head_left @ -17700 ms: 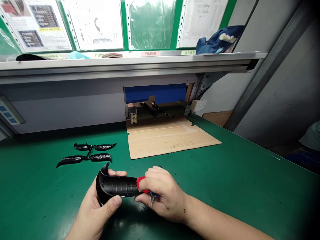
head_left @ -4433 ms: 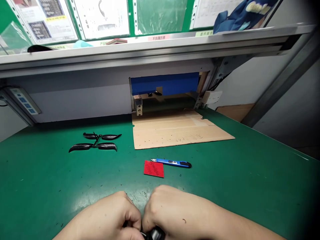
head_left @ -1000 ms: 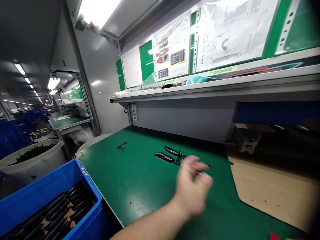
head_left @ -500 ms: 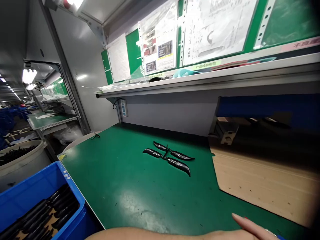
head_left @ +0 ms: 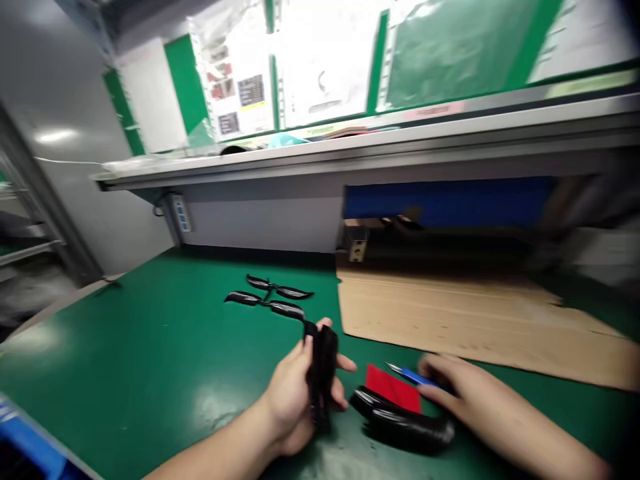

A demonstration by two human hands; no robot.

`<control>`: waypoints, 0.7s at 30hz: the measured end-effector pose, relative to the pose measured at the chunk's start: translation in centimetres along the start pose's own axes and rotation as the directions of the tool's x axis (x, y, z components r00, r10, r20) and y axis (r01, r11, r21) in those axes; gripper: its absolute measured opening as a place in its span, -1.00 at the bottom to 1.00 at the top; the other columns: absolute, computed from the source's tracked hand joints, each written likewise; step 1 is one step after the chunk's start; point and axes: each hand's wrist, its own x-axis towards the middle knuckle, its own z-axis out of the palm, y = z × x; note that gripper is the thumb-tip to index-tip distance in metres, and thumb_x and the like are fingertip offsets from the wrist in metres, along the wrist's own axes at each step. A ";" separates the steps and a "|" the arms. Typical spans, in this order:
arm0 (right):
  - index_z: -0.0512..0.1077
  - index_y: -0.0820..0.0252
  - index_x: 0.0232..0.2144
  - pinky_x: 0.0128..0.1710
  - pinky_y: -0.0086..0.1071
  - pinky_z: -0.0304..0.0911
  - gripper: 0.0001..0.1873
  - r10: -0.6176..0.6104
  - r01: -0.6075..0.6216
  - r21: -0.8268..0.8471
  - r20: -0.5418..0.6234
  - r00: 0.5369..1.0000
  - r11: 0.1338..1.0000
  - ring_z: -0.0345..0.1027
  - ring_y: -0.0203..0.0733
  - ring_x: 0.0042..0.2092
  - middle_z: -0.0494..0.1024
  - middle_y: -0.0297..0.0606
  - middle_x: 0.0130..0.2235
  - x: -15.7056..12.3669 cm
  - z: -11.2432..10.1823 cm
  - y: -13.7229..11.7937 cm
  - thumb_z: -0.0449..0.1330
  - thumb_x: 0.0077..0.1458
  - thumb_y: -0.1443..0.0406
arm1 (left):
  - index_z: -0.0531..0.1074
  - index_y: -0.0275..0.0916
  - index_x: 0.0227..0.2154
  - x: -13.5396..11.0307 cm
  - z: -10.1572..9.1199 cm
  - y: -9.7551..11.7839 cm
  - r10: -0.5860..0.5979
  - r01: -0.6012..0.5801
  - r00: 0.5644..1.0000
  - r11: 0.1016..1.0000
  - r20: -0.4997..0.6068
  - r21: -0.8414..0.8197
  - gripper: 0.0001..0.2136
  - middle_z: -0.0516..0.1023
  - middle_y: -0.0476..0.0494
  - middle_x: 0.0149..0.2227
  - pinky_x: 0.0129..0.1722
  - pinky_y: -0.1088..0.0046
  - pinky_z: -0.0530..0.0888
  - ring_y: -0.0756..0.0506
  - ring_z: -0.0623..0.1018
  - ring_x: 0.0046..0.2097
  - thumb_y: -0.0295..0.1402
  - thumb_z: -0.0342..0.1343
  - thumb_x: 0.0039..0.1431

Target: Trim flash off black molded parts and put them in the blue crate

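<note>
My left hand [head_left: 293, 400] is wrapped round a black ribbed plastic part [head_left: 321, 370] held upright above the green table [head_left: 150, 360]. A second black curved part [head_left: 403, 423] lies on the table just right of it. My right hand [head_left: 457, 390] rests over a blue craft knife [head_left: 411, 376], fingers curled on its handle, blade tip pointing left. A red pad [head_left: 393, 388] lies between the knife and the lying part. The picture is smeared by motion.
A black winged sprue piece [head_left: 270, 301] lies further back on the table. A sheet of cardboard [head_left: 475, 323] covers the right side, in front of an opening with a blue flap [head_left: 445, 200]. A shelf [head_left: 350, 150] with posted sheets runs above.
The view has swung back from the left bins to the table. My left hand now holds a black part, another lies on the table, and my right hand has come down on the knife.
</note>
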 end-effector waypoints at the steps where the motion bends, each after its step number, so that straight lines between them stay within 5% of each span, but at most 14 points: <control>1: 0.40 0.12 -0.43 -0.45 -0.32 0.23 -0.86 0.020 -0.020 0.008 0.054 0.998 1.000 0.37 -0.07 -0.38 0.47 -0.22 -0.37 -0.2 -0.3 -1.0 0.14 0.07 0.19 | 0.11 -0.02 0.22 -0.3 0.1 0.1 -0.041 0.041 0.999 0.999 -0.012 -0.031 -0.52 0.53 -0.18 -0.17 -0.42 0.45 0.44 0.04 0.45 -0.47 -0.04 -0.11 0.29; 8: 0.25 0.17 -0.28 -0.35 -0.38 0.24 -0.91 0.081 -0.076 0.077 -0.053 0.995 0.994 0.35 -0.19 -0.32 0.44 -0.30 -0.33 -0.9 -2.0 -5.2 -0.02 0.29 0.34 | 0.12 0.18 0.18 -1.4 1.4 0.5 -0.178 0.177 0.984 0.984 -0.023 -0.023 -0.59 0.32 -0.14 0.16 -0.20 0.14 0.48 -0.14 0.47 -0.10 -0.09 -0.08 0.29; 14: 0.25 0.14 0.04 -0.04 -0.28 0.26 -0.73 -0.184 0.198 0.197 -0.088 0.979 0.960 0.29 -0.15 0.00 0.40 -0.18 -0.02 -2.1 -2.3 -8.1 -0.11 0.37 0.28 | 0.38 -0.25 -0.24 -1.5 1.8 0.0 -0.194 0.146 0.974 0.934 0.120 0.325 -0.67 0.49 -0.20 -0.09 -0.33 0.43 0.37 0.01 0.45 -0.40 -0.12 -0.17 0.33; 17: 0.32 0.17 -0.13 -0.17 -0.30 0.27 -0.80 -0.246 0.253 0.226 -0.060 0.968 0.941 0.32 -0.16 -0.16 0.43 -0.21 -0.17 -2.5 -2.7 -9.3 -0.09 0.36 0.29 | 0.32 -0.28 -0.37 -1.5 1.4 -0.1 -0.209 0.082 0.956 0.863 0.204 0.499 -0.64 0.51 -0.16 -0.20 -0.45 0.52 0.23 0.08 0.38 -0.53 -0.09 -0.15 0.31; 21: 0.25 0.19 -0.32 -0.32 -0.38 0.18 -0.81 -0.327 0.334 0.327 -0.078 0.942 0.884 0.25 -0.23 -0.31 0.37 -0.26 -0.31 -3.2 -2.7 -9.9 -0.07 0.35 0.30 | 0.32 -0.28 -0.36 -1.6 1.4 0.1 -0.250 0.092 0.952 0.784 0.176 0.614 -0.63 0.50 -0.15 -0.23 -0.53 0.53 0.14 0.07 0.34 -0.54 -0.04 -0.14 0.28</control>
